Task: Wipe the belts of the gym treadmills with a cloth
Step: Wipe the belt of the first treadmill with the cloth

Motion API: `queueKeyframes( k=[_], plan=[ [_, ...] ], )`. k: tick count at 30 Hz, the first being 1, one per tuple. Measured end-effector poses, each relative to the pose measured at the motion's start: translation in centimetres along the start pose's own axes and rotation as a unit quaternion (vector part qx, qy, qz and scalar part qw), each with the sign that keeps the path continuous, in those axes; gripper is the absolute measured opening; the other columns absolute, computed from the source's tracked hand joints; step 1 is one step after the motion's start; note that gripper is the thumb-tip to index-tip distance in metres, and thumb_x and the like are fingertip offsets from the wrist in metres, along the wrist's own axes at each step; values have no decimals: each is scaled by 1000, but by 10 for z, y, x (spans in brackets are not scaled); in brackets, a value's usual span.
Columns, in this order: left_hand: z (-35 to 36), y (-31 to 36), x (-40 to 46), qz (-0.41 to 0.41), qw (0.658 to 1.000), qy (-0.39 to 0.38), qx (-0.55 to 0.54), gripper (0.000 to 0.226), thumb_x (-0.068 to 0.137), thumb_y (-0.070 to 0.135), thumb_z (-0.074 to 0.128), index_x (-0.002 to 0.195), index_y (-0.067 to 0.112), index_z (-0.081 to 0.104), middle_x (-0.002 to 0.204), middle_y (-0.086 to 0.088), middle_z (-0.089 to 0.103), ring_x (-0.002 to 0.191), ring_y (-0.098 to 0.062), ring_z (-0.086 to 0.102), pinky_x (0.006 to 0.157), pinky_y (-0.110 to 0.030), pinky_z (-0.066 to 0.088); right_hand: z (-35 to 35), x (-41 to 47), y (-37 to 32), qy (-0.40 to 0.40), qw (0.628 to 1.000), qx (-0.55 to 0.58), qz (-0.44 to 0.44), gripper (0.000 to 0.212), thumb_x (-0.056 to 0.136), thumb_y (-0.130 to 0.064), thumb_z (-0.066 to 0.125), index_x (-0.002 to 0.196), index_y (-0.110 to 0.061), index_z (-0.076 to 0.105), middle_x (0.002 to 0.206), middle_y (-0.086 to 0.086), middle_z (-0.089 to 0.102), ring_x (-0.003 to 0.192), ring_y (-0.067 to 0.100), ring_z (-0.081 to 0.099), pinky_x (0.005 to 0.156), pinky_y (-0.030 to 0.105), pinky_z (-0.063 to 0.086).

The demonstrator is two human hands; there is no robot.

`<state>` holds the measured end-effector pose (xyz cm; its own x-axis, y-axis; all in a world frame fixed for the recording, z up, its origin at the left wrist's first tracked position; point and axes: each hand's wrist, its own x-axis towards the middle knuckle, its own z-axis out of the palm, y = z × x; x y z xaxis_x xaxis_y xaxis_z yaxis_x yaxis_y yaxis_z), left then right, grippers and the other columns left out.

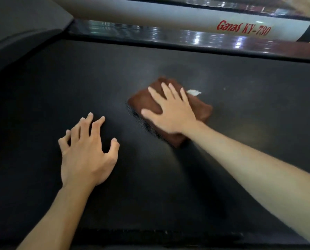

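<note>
A black treadmill belt [240, 109] fills most of the view. A folded brown cloth [203, 110] lies on it right of centre, with a small white tag [193, 92] at its far edge. My right hand [170, 109] presses flat on the cloth, fingers spread. My left hand [89, 152] rests on the bare belt to the left of the cloth, fingertips down and apart, holding nothing.
A glossy dark side rail [186, 39] runs along the belt's far edge. Beyond it lies a pale grey frame [168, 17] with red lettering. The dark motor cover [20, 27] rises at the upper left. The near side rail [150, 237] borders the bottom.
</note>
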<state>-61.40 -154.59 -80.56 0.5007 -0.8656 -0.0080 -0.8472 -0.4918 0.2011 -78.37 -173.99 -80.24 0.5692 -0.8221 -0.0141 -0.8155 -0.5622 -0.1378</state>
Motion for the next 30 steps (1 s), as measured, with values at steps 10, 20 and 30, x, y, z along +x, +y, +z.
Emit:
queueKeyframes(
  k=[10, 20, 30],
  plan=[
    [1, 1, 0, 2, 1000, 2, -3, 73, 93, 60, 32, 159, 32, 20, 169, 3, 11, 156, -20, 10, 124, -51, 17, -8, 72, 12, -2, 968, 4, 251, 92, 93, -82, 21, 167, -30, 8, 173, 19, -2, 159, 41, -8, 122, 65, -11],
    [1, 1, 1, 0, 1000, 8, -3, 72, 94, 60, 35, 159, 32, 21, 169, 2, 12, 156, -20, 10, 125, -50, 16, 5, -13, -16, -25, 992, -5, -122, 79, 91, -84, 24, 162, -51, 12, 175, -3, 2, 160, 16, -7, 128, 50, -10],
    [2, -1, 2, 9, 1000, 11, -23, 74, 91, 62, 32, 158, 33, 19, 169, 4, 11, 156, -19, 9, 125, -51, 15, -3, 108, -40, -29, 989, -5, 142, 85, 95, -81, 20, 166, -35, 10, 174, 15, -3, 159, 39, -9, 122, 64, -12]
  ],
)
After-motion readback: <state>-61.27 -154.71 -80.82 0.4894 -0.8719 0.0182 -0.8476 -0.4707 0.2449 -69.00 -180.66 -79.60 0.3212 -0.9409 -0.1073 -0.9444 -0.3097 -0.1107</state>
